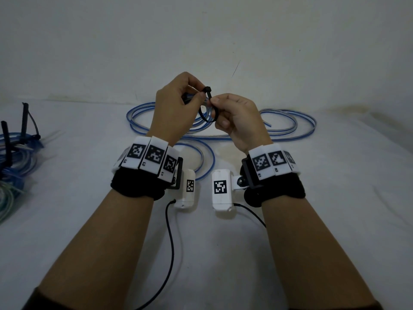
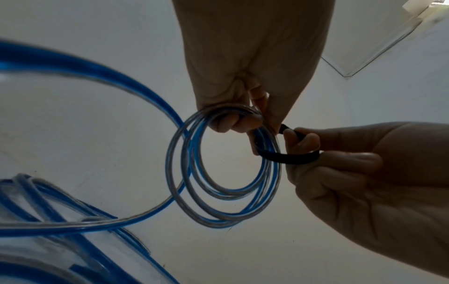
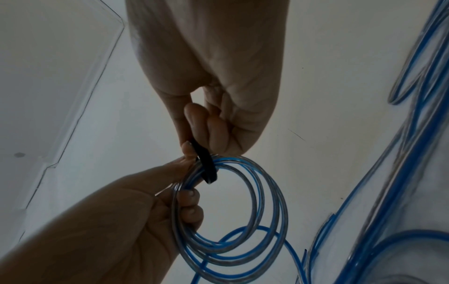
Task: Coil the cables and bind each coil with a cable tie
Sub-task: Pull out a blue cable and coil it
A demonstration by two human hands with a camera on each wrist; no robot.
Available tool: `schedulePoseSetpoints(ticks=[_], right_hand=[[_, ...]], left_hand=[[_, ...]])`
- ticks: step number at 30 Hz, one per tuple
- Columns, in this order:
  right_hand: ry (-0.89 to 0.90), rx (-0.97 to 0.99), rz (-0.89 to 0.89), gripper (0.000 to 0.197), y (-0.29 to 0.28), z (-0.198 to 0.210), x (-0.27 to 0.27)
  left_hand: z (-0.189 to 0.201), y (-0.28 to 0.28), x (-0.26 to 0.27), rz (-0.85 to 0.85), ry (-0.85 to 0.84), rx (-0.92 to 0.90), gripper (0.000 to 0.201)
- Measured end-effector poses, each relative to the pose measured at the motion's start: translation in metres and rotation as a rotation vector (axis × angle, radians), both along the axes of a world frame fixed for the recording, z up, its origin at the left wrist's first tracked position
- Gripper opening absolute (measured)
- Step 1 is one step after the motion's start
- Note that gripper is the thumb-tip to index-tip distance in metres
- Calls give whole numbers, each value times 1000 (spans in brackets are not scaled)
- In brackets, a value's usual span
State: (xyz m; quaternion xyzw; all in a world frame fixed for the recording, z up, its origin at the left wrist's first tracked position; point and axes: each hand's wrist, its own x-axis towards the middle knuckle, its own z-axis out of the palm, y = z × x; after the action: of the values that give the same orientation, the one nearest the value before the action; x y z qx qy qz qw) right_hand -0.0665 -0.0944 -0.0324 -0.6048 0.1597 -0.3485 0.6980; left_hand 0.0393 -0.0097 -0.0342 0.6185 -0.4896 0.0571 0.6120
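Left hand (image 1: 176,101) grips the small blue-and-clear cable coil (image 2: 226,169); right hand (image 1: 234,117), beside it, pinches the black plastic cable tie (image 1: 206,108) looped round the strands, head uppermost.

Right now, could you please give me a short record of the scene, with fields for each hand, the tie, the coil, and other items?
left hand: left hand holds the small coil and pinches the tie's head end
right hand: right hand pinches the black cable tie
tie state: looped round the coil strands, loop not yet tight
coil: several turns of blue-clear cable, lifted off the table
loose cable: loose cable lies on the white table
done bundles: tied bundles at far left
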Motion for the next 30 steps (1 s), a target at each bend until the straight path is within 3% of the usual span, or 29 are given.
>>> schedulePoseSetpoints(ticks=[16,21,30], right_hand=[[-23,-6,-24,19,0,-2,0],[-34,-3,-80,6,2,-1,-2],[-77,-10,-4,8,4,-2,-1]], left_hand=[[-2,0,2,-42,-74,55,7],[-1,2,6,-24,-102,64,8],[6,4,4,-18,-119,64,9]])
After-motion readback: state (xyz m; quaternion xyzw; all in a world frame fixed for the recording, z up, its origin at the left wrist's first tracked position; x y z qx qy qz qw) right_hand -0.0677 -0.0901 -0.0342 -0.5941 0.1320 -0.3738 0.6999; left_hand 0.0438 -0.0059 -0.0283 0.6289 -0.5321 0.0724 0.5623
